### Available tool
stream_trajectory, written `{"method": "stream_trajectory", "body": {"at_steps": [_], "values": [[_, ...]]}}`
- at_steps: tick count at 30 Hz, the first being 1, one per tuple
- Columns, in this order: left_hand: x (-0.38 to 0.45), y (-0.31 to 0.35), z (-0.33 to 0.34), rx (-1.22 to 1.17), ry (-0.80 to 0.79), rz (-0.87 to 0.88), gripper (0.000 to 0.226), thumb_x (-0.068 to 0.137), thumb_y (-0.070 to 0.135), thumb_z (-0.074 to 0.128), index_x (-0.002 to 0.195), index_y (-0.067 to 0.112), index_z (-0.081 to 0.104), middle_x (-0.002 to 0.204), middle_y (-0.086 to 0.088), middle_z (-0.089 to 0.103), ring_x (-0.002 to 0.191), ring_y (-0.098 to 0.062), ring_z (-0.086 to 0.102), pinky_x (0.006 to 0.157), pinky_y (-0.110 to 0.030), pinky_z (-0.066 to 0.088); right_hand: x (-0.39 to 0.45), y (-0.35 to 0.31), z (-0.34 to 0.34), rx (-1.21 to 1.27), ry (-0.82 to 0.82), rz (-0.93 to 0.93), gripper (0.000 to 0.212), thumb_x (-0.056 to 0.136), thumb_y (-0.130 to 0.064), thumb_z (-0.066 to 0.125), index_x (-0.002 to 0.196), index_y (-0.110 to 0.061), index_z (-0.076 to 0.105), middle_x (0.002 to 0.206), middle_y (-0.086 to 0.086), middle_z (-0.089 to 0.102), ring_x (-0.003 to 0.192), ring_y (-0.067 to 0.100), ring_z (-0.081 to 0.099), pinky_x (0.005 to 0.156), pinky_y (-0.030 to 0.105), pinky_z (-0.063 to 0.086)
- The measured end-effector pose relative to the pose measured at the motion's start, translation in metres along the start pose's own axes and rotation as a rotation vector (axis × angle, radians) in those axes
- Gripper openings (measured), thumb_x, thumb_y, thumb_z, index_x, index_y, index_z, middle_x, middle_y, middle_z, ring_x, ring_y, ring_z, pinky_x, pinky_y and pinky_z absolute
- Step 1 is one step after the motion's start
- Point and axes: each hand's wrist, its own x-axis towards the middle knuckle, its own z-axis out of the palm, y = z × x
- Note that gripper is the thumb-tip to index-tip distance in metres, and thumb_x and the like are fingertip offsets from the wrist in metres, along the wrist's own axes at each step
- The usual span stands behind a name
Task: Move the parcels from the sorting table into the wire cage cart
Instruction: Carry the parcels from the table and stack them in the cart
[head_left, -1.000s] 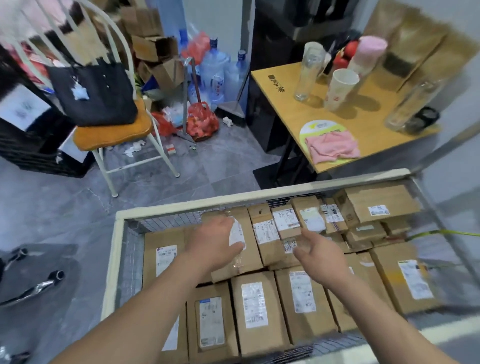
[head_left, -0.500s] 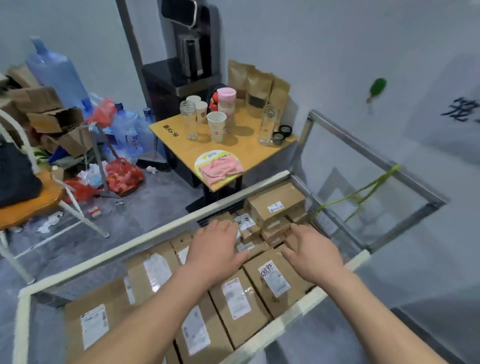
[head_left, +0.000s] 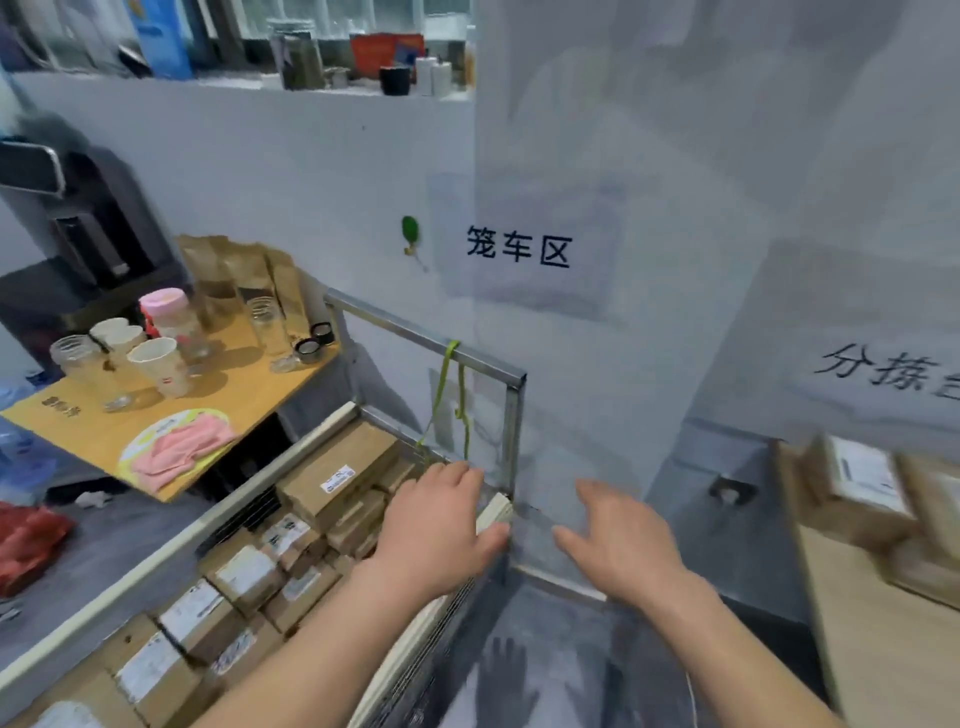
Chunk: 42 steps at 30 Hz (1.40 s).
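Both of my hands are bare of any load: the left hand (head_left: 434, 530) hangs spread and relaxed over the near right corner of the wire cage cart (head_left: 506, 379), low in the middle of the frame, and the right hand (head_left: 621, 540) is spread too, fingers loose, over the gap of floor between the cart and the sorting worktop (head_left: 878, 629) at the lower right edge. Neither grip holds anything. The parcels (head_left: 332, 475) already in the cart lie packed in rows across the lower left, the far ones stacked higher near the cart's far rail. More parcels on the worktop (head_left: 857, 480) sit at the right edge, blurred, so I cannot tell how many remain or how they are stacked. The risk I judge most likely is a careless reach: those boxes look piled near the worktop's near corner, and a sweeping grip could knock one into the gap between worktop and cart. A second risk is the green cord (head_left: 441, 384) hanging from the cart's rail, which could snag a box or wrist carried across it. The raised stack in the cart could also slide if another parcel is dropped on it.
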Motion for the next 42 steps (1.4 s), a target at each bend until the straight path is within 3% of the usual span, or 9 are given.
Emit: {"method": "stream_trajectory", "body": {"at_steps": [6,10,16,19,23,28,34,37,42], "values": [[0.049,0.103,0.006,0.032,-0.002,0.223,0.098,0.07,0.073,0.013,0.147,0.02,0.043,0.147,0.001,0.05,0.136,-0.023,0.045,0.107,-0.037,0.042,-0.037,0.098,-0.034,0.06,0.11,0.201,0.043,0.091,-0.055,0.053,0.126,-0.029,0.056,0.128,-0.001,0.063,0.118,0.024,0.059,0.089,0.036,0.05],[0.077,0.172,0.015,0.035,-0.041,0.363,0.101,0.067,0.074,0.009,0.146,0.021,0.042,0.148,0.0,0.048,0.136,-0.023,0.043,0.107,-0.037,0.041,-0.066,0.159,-0.048,0.037,0.171,0.36,0.053,0.093,-0.055,0.053,0.137,-0.025,0.051,0.138,0.0,0.058,0.128,0.021,0.054,0.097,0.035,0.048],[0.116,0.254,0.037,0.016,-0.125,0.574,0.071,0.096,0.062,0.044,0.152,0.021,0.033,0.155,0.001,0.039,0.141,-0.02,0.037,0.11,-0.034,0.036,-0.099,0.231,-0.057,0.08,0.184,0.636,0.051,0.092,-0.055,0.053,0.13,-0.021,0.054,0.13,0.001,0.06,0.121,0.026,0.058,0.091,0.036,0.049],[0.14,0.286,0.047,-0.013,-0.148,0.674,0.072,0.097,0.061,0.044,0.155,0.021,0.028,0.159,0.002,0.034,0.144,-0.019,0.034,0.112,-0.035,0.035,-0.106,0.258,-0.058,0.095,0.203,0.73,0.04,0.092,-0.053,0.053,0.118,-0.023,0.054,0.12,-0.001,0.061,0.117,0.025,0.059,0.086,0.036,0.05],[0.181,0.322,0.06,-0.032,-0.198,0.759,0.072,0.096,0.062,0.045,0.155,0.023,0.03,0.158,0.002,0.037,0.143,-0.019,0.035,0.112,-0.037,0.037,-0.1,0.289,-0.066,0.11,0.243,0.846,0.051,0.093,-0.052,0.052,0.134,-0.02,0.053,0.133,-0.001,0.059,0.124,0.022,0.056,0.093,0.035,0.047],[0.252,0.362,0.075,-0.035,-0.217,0.833,0.061,0.091,0.064,0.047,0.139,0.027,0.045,0.139,0.004,0.054,0.124,-0.02,0.051,0.095,-0.038,0.048,-0.075,0.331,-0.081,0.113,0.269,0.987,0.038,0.09,-0.051,0.053,0.12,-0.028,0.056,0.12,-0.006,0.062,0.113,0.019,0.058,0.077,0.031,0.042],[0.318,0.394,0.089,-0.014,-0.285,0.89,0.06,0.092,0.061,0.048,0.139,0.025,0.047,0.138,0.002,0.055,0.125,-0.02,0.05,0.092,-0.038,0.047,-0.041,0.364,-0.088,0.163,0.325,1.09,0.047,0.092,-0.053,0.052,0.135,-0.035,0.052,0.13,-0.008,0.061,0.118,0.018,0.058,0.08,0.03,0.043],[0.338,0.406,0.095,0.0,-0.321,0.894,0.049,0.091,0.061,0.05,0.127,0.028,0.052,0.127,0.004,0.059,0.115,-0.018,0.054,0.084,-0.036,0.049,-0.032,0.379,-0.085,0.175,0.318,1.135,0.048,0.092,-0.054,0.052,0.135,-0.035,0.053,0.13,-0.008,0.062,0.116,0.018,0.059,0.08,0.031,0.046],[0.362,0.423,0.111,0.013,-0.371,0.876,0.06,0.093,0.06,0.048,0.141,0.024,0.044,0.14,0.001,0.053,0.125,-0.02,0.049,0.093,-0.035,0.046,-0.017,0.411,-0.079,0.185,0.281,1.19,0.047,0.091,-0.055,0.054,0.129,-0.027,0.057,0.124,-0.003,0.064,0.11,0.019,0.061,0.081,0.033,0.051]]}}
